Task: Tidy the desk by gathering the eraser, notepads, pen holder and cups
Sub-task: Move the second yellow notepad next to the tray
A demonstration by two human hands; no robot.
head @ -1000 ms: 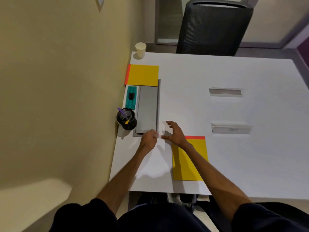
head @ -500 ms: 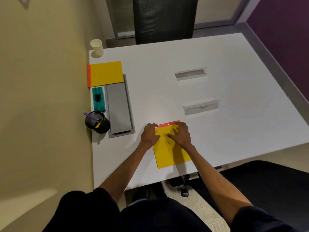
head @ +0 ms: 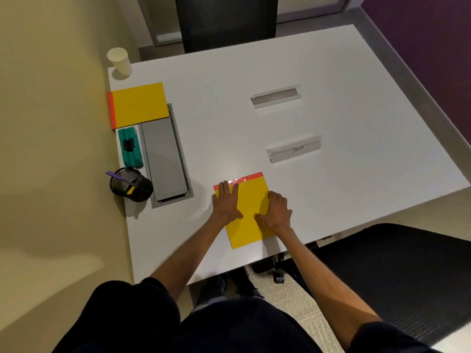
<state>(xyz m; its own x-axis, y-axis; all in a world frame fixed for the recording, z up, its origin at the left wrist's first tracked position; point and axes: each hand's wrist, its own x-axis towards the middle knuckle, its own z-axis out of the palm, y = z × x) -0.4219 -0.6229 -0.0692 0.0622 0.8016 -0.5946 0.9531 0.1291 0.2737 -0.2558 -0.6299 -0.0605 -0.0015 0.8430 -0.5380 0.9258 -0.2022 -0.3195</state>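
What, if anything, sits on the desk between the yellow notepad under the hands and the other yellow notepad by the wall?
Nothing loose lies on that stretch of desk. Both hands rest on the near notepad; the far notepad lies by the wall. Only the grey cable-box lid, set into the desktop, lies near that line.

My left hand (head: 227, 203) and right hand (head: 276, 212) lay flat on the near yellow notepad (head: 251, 215). Along the desk's left edge, front to back, stood the black mesh pen holder (head: 130, 184), teal eraser (head: 130, 147), second yellow notepad (head: 139, 105) and white paper cup (head: 119, 61).
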